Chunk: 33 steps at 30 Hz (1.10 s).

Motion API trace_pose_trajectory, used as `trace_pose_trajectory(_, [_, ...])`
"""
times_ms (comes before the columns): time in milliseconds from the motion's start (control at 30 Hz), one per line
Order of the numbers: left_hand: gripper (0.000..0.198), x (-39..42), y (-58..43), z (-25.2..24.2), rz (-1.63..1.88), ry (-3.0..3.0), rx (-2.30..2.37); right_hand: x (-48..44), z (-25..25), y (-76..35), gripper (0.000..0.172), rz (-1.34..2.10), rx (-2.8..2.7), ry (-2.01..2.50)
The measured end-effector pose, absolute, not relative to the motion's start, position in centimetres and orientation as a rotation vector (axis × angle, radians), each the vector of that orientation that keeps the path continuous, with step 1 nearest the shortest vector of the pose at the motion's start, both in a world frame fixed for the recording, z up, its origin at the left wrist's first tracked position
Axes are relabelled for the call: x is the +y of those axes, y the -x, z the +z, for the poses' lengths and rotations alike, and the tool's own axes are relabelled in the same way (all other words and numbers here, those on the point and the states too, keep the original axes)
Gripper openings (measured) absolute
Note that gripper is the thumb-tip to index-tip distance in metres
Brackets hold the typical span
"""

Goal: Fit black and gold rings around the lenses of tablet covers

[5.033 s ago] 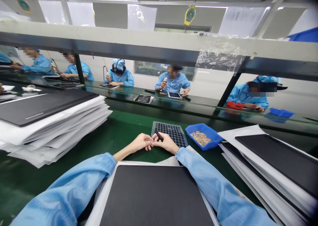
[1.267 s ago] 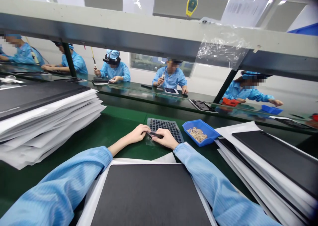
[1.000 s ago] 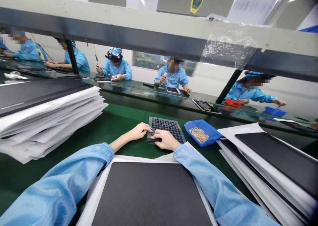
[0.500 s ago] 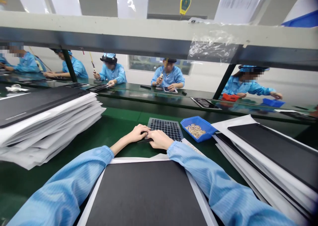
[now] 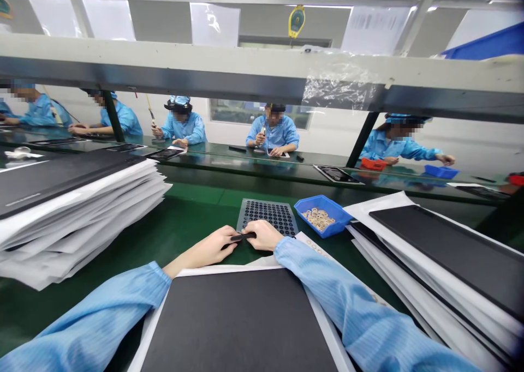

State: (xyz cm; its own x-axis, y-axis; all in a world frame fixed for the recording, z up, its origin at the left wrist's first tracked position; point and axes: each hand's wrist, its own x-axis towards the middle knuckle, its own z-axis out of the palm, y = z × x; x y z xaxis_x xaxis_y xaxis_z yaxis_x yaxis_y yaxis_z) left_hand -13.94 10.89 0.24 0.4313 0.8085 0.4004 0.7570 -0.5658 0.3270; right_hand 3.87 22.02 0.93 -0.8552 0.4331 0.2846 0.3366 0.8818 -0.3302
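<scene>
We record 1 panel (image 5: 241, 323) lying nearest us on the bench (image 5: 180, 225). Just behind its far edge our left hand (image 5: 208, 247) and right hand (image 5: 262, 234) meet, both gripping 1 slim tool (image 5: 242, 237). The tray (image 5: 268, 216) lies directly behind the hands. The bin (image 5: 323, 204), with small rings (image 5: 318, 217) in it, sits just right of the tray. The left stack (image 5: 73, 214) and right stack (image 5: 442, 257) flank the panel. Co-workers (image 5: 272, 135) sit behind, at the far bench (image 5: 254, 162).

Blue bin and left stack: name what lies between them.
Head view: a dotted tray by the bin, then bare green belt to the stack.
</scene>
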Motion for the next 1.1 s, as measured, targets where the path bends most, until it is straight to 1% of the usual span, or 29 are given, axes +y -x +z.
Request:
trace_pose_trajectory(100, [0.027, 11.2, 13.8, 0.2, 0.831, -2.558, 1.420, 22.8, 0.7, -3.8, 0.015, 0.533, -2.610, 0.644])
trace_pose_trajectory(200, [0.026, 11.3, 13.8, 0.1, 0.852, -2.556, 1.397, 23.7, 0.4, -3.8, 0.026, 0.689, -2.463, 0.780])
trace_pose_trajectory(267, [0.025, 11.4, 13.8, -0.1, 0.863, -2.550, 1.389, 24.1, 0.2, -3.9, 0.028, 0.769, -2.364, 0.845])
trace_pose_trajectory(467, [0.022, 11.4, 14.0, -0.4, 0.867, -2.547, 1.395, 24.2, -0.3, -3.9, 0.025, 0.894, -2.236, 0.898])
trace_pose_trajectory(533, [0.024, 11.3, 14.0, -0.3, 0.861, -2.558, 1.397, 24.1, -0.4, -3.9, 0.025, 0.901, -2.228, 0.898])
trace_pose_trajectory(700, [0.041, 11.3, 13.9, -0.1, 0.835, -2.591, 1.435, 24.0, -0.5, -3.9, 0.024, 0.878, -2.244, 0.879])
trace_pose_trajectory(867, [0.044, 11.2, 13.8, 0.1, 0.892, -2.589, 1.508, 23.8, -0.3, -4.0, 0.024, 0.846, -2.279, 0.893])
trace_pose_trajectory(967, [0.041, 11.1, 13.7, 0.1, 0.871, -2.601, 1.508, 23.5, -0.2, -3.8, 0.025, 0.806, -2.309, 0.909])
trace_pose_trajectory(1100, [0.030, 11.5, 13.8, -0.2, 0.794, -2.625, 1.466, 23.4, 0.0, -3.7, 0.023, 0.696, -2.337, 0.962])
